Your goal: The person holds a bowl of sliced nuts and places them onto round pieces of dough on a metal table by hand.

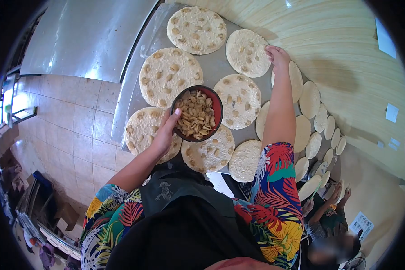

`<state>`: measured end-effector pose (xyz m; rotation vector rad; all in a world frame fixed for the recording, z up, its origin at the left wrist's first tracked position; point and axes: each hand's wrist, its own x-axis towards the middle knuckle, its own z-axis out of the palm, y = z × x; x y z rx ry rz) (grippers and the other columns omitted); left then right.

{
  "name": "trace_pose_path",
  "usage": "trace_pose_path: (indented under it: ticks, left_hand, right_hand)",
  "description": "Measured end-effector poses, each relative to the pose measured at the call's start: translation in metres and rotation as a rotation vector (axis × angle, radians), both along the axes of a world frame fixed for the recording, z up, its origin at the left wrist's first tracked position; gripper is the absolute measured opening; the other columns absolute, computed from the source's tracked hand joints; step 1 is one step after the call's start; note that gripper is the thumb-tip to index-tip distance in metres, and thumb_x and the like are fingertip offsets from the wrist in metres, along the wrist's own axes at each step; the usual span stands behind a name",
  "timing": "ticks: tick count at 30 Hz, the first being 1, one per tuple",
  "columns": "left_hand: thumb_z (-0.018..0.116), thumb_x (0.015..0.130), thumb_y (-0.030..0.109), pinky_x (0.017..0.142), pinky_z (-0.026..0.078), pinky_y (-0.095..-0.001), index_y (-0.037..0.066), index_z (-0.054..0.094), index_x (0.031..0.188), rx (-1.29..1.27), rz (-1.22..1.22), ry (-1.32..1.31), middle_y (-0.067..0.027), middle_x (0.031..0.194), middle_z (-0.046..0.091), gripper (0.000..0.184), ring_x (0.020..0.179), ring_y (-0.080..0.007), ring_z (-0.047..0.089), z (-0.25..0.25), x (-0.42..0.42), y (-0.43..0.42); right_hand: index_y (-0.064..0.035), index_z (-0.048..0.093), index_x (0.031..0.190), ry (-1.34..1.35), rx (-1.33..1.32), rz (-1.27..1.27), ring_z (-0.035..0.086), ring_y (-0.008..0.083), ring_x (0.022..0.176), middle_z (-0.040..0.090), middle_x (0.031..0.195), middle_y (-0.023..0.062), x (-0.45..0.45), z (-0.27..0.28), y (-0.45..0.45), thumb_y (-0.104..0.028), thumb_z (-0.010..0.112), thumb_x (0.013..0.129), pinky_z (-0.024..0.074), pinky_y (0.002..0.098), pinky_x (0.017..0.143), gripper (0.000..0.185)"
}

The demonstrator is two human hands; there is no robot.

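My left hand (165,130) holds a dark bowl (218,108) with a red inside, its thumb over the rim. Pale brown nut-like pieces (195,114) fill much of it. Up at the far side, my right hand (278,56) reaches the right edge of a round flat dough (247,53) dotted with such pieces, its fingers pressed together; what they pinch is too small to make out. Several dotted rounds lie around the bowl, one (237,101) just to its right. A round without visible pieces (245,161) lies nearer my body.
The metal table (216,63) runs along a wood-patterned wall (328,40). More plain rounds (309,100) continue to the right, partly behind my right arm. A co-worker (330,220) is at the lower right. A metal surface (85,36) stands at the upper left above a tiled floor (83,121).
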<state>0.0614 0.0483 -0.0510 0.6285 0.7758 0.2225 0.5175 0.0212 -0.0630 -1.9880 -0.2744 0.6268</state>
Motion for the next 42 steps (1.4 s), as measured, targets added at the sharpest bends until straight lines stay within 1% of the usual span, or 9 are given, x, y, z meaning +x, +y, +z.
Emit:
trace_pose_path:
  ticks: [6, 12, 19, 25, 27, 30, 34, 36, 42]
  left_hand:
    - [0.049, 0.093, 0.046, 0.106, 0.028, -0.0321, -0.004, 0.028, 0.138, 0.022, 0.042, 0.013, -0.0159, 0.134, 0.043, 0.070, 0.124, -0.0219, 0.040, 0.001, 0.003, 0.001]
    - [0.050, 0.092, 0.046, 0.107, 0.027, -0.0325, -0.003, 0.025, 0.140, -0.040, 0.037, 0.002, -0.0162, 0.136, 0.041, 0.072, 0.127, -0.0227, 0.037, -0.011, -0.002, 0.004]
    - [0.050, 0.092, 0.045, 0.109, 0.023, -0.0328, -0.003, 0.023, 0.142, -0.010, 0.049, 0.045, -0.0166, 0.139, 0.038, 0.074, 0.130, -0.0236, 0.034, -0.015, -0.006, 0.011]
    - [0.049, 0.092, 0.046, 0.109, 0.021, -0.0329, -0.003, 0.023, 0.142, -0.001, 0.070, 0.039, -0.0172, 0.140, 0.036, 0.074, 0.131, -0.0240, 0.032, -0.008, -0.003, 0.015]
    - [0.049, 0.092, 0.046, 0.109, 0.021, -0.0331, -0.002, 0.022, 0.142, 0.002, 0.056, 0.042, -0.0177, 0.141, 0.036, 0.074, 0.131, -0.0242, 0.032, -0.008, -0.003, 0.015]
    - [0.049, 0.092, 0.046, 0.109, 0.021, -0.0333, -0.003, 0.022, 0.142, -0.025, 0.033, 0.026, -0.0181, 0.140, 0.036, 0.075, 0.131, -0.0244, 0.032, -0.008, -0.003, 0.016]
    - [0.048, 0.092, 0.046, 0.109, 0.022, -0.0332, -0.002, 0.021, 0.142, -0.044, 0.030, 0.047, -0.0171, 0.140, 0.036, 0.075, 0.130, -0.0244, 0.033, -0.014, -0.003, 0.013]
    - [0.048, 0.093, 0.046, 0.108, 0.024, -0.0333, -0.001, 0.023, 0.142, -0.067, 0.039, -0.004, -0.0161, 0.140, 0.038, 0.072, 0.130, -0.0239, 0.035, -0.011, -0.002, 0.015]
    - [0.046, 0.094, 0.045, 0.107, 0.027, -0.0333, 0.000, 0.027, 0.140, -0.010, 0.084, -0.040, -0.0147, 0.137, 0.041, 0.067, 0.127, -0.0224, 0.038, 0.002, -0.002, 0.021]
  right_hand:
    - [0.0036, 0.061, 0.089, 0.036, 0.250, -0.194, 0.064, 0.0197, 0.063, 0.062, 0.077, 0.0129, 0.017, -0.011, 0.034, 0.004, 0.056, 0.080, 0.0552, 0.0291, 0.056, 0.010]
    - [0.0056, 0.062, 0.097, 0.029, 0.176, -0.178, 0.064, 0.0211, 0.060, 0.063, 0.076, 0.0136, 0.020, -0.017, 0.057, 0.005, 0.051, 0.080, 0.0543, 0.0272, 0.051, 0.020]
    - [0.0049, 0.068, 0.085, -0.262, 0.092, -0.182, 0.064, 0.0175, 0.059, 0.066, 0.071, 0.0108, 0.030, -0.047, 0.059, -0.001, 0.061, 0.074, 0.0498, 0.0243, 0.051, 0.014]
    - [-0.0044, 0.072, 0.087, -0.374, -0.010, -0.253, 0.065, 0.0234, 0.064, 0.068, 0.072, 0.0120, 0.042, -0.080, 0.059, -0.016, 0.067, 0.069, 0.0521, 0.0346, 0.062, 0.022]
    - [-0.0136, 0.073, 0.086, -0.591, -0.416, -0.260, 0.065, 0.0263, 0.074, 0.068, 0.079, 0.0102, 0.022, -0.058, 0.060, -0.023, 0.068, 0.069, 0.0513, 0.0412, 0.070, 0.020]
    - [-0.0210, 0.073, 0.084, -0.817, -0.547, -0.262, 0.062, 0.0265, 0.085, 0.065, 0.087, 0.0057, 0.008, -0.049, 0.056, -0.025, 0.068, 0.070, 0.0493, 0.0424, 0.073, 0.016]
    - [-0.0240, 0.072, 0.083, -0.888, -0.493, -0.189, 0.059, 0.0248, 0.089, 0.062, 0.093, 0.0032, 0.000, -0.042, 0.052, -0.024, 0.067, 0.073, 0.0462, 0.0414, 0.076, 0.011]
    - [-0.0238, 0.071, 0.082, -1.066, -0.587, 0.007, 0.059, 0.0249, 0.090, 0.062, 0.095, 0.0031, -0.009, -0.042, 0.050, -0.020, 0.064, 0.076, 0.0437, 0.0427, 0.077, 0.010]
    - [-0.0235, 0.071, 0.085, -0.956, -0.573, -0.048, 0.058, 0.0228, 0.093, 0.061, 0.095, 0.0030, -0.003, -0.046, 0.050, -0.019, 0.062, 0.079, 0.0419, 0.0437, 0.078, 0.012]
